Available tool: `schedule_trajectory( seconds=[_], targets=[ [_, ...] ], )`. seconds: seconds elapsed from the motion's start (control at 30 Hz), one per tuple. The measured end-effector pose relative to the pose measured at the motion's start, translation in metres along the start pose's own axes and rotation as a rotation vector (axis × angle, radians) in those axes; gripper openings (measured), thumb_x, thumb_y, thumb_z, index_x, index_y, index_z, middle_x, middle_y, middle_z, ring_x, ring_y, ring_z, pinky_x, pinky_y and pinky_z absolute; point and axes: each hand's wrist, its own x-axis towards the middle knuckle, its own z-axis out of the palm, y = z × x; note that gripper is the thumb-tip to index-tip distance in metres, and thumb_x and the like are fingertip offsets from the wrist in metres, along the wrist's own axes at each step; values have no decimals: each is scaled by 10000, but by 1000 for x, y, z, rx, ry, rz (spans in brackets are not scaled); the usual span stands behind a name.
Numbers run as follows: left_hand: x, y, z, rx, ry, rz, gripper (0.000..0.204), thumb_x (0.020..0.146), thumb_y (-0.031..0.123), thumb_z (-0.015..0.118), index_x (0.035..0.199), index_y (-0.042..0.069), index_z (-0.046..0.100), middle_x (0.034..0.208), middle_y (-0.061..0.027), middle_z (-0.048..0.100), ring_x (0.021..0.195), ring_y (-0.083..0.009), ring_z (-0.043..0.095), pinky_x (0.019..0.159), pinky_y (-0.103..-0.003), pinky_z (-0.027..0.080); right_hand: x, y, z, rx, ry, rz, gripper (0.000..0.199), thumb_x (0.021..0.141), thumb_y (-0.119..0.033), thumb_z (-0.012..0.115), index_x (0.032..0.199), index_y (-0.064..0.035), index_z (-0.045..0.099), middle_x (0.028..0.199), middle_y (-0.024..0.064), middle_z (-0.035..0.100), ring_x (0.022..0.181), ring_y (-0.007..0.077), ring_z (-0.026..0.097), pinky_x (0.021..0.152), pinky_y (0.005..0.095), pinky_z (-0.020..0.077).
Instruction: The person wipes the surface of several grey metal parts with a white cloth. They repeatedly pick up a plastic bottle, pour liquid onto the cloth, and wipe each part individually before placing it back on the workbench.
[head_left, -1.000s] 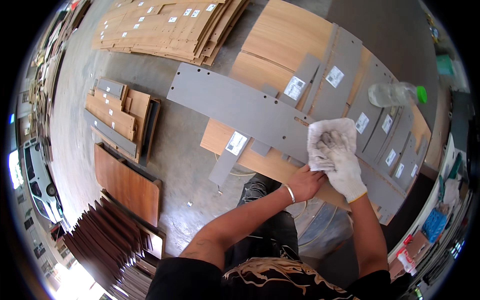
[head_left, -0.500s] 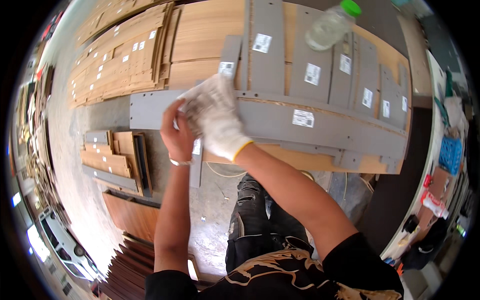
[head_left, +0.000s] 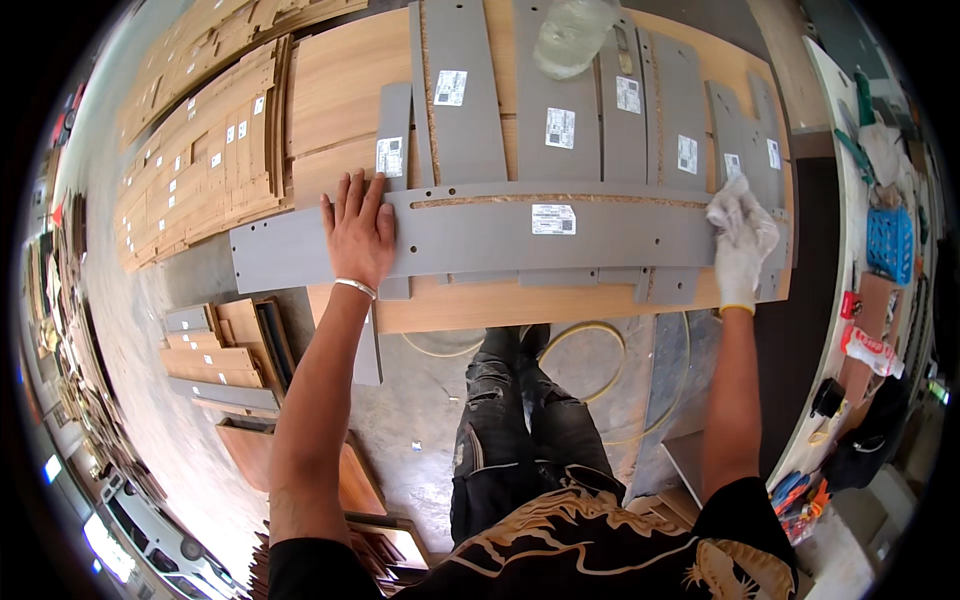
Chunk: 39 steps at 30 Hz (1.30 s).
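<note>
Cloth point(head_left: 745, 213) moved right of printed label point(head_left: 553, 220).

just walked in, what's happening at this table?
One person is handling a long grey board that lies across other grey panels. Their bare left hand rests flat near its left end; the gloved right hand holds a bunched white cloth at its right end. A clear bottle sits on the panels beyond.
</note>
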Motion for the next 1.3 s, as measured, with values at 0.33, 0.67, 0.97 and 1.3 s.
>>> schedule_trajectory(
  seconds=[0.33, 0.67, 0.97, 1.3],
  targets=[
    [1, 3, -15, -85, -85, 290, 503, 1003, 189, 551, 1503, 162, 592, 1549, -114, 561, 1455, -350, 483, 1261, -564, 267, -121, -137, 103, 732, -12, 182, 360, 1069, -305, 581, 1335, -63, 615, 1319, 117, 657, 1228, 238, 633, 967, 362, 534],
    [8, 34, 5, -77, -74, 338, 509, 1061, 275, 479, 1549, 148, 554, 1598, -133, 512, 1481, -373, 439, 1265, -565, 227, -169, -169, 130, 41, -455, -482, 732, 838, -113, 663, 1560, -132, 541, 1640, 109, 489, 1602, 308, 308, 1325, 499, 192],
    [6, 36, -4, -14, -135, 341, 579, 1058, 384, 474, 1583, 142, 508, 1654, -117, 459, 1550, -340, 382, 1284, -569, 182, -99, 20, 1, -620, 179, 135, 618, 1098, -406, 525, 1584, -34, 442, 1561, 233, 518, 1446, 386, 513, 1169, 433, 460],
    [7, 35, -1, -5, -137, 353, 616, 1032, 362, 471, 1600, 123, 484, 1653, -114, 466, 1529, -341, 415, 1270, -569, 215, -136, -56, 33, -96, -122, 74, 690, 864, -238, 731, 1523, -131, 554, 1603, 145, 494, 1536, 373, 377, 1289, 605, 199]
  ],
)
